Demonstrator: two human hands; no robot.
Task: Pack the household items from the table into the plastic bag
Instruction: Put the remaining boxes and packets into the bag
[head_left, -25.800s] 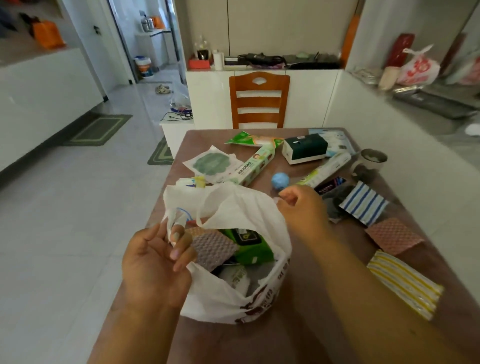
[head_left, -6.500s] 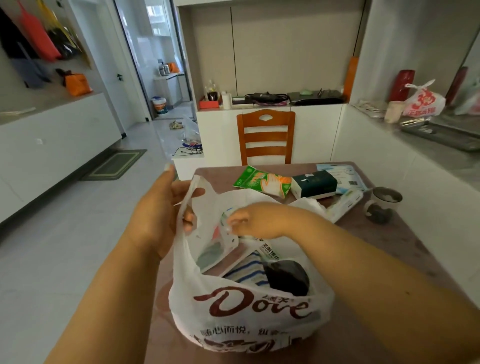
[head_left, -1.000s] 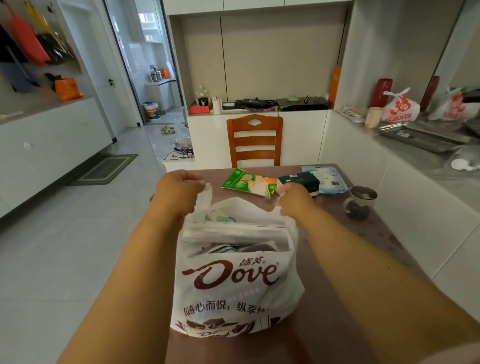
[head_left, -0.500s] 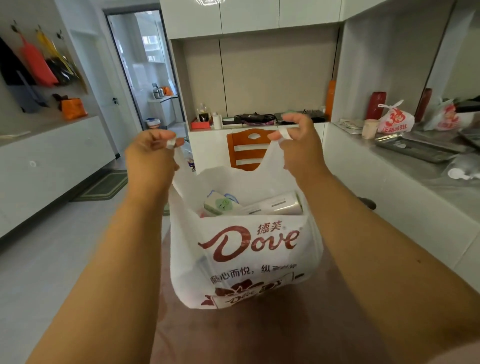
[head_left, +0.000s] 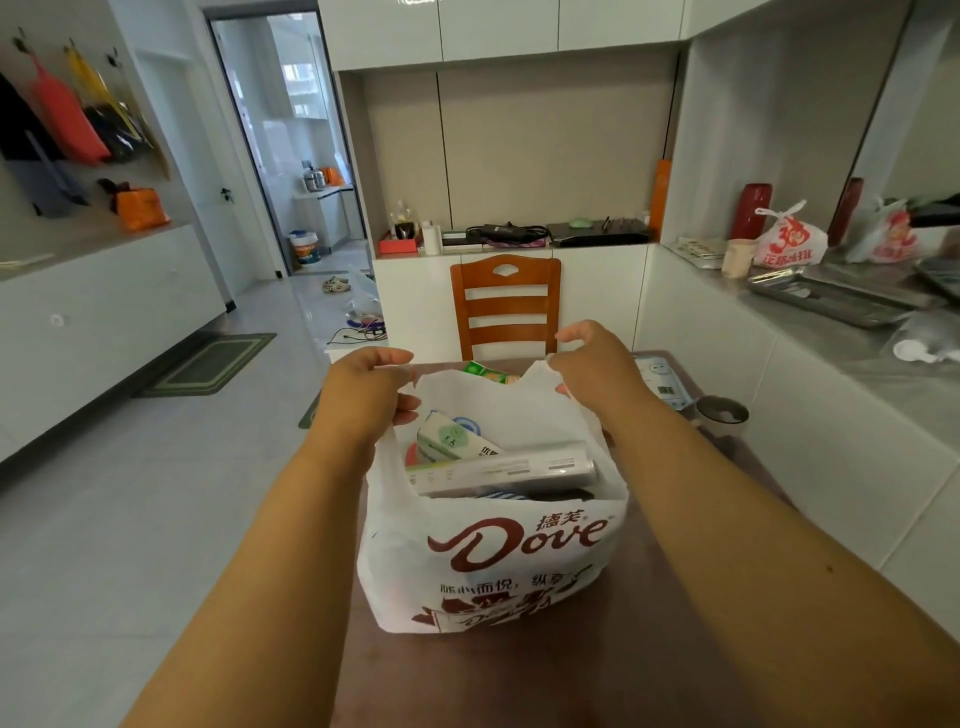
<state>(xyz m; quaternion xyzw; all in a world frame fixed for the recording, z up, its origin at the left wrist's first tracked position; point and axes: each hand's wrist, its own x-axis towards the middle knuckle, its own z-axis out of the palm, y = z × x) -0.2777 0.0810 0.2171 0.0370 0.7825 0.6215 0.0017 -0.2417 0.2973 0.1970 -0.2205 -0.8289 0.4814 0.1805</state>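
The white plastic bag (head_left: 498, 551) with brown "Dove" print stands on the brown table (head_left: 649, 649), its mouth open. Inside lie a long silvery roll box (head_left: 509, 470) and a green-and-white box (head_left: 449, 439), on top of other items that are mostly hidden. My left hand (head_left: 363, 395) grips the bag's left handle. My right hand (head_left: 592, 369) pinches the right handle at the rim. Behind the bag, a green packet (head_left: 488, 371) and a pale blue packet (head_left: 662, 382) lie on the table.
A dark mug (head_left: 722, 413) stands at the table's right edge, by a low white wall. A wooden chair (head_left: 506, 306) faces the far end. The steel counter at right holds a tray (head_left: 831, 299) and a tied bag (head_left: 789, 241). Tiled floor lies to the left.
Half a second ago both hands held the bag up by its handles. Now the bag is lower and rests on the table, and my hands have dropped with it.
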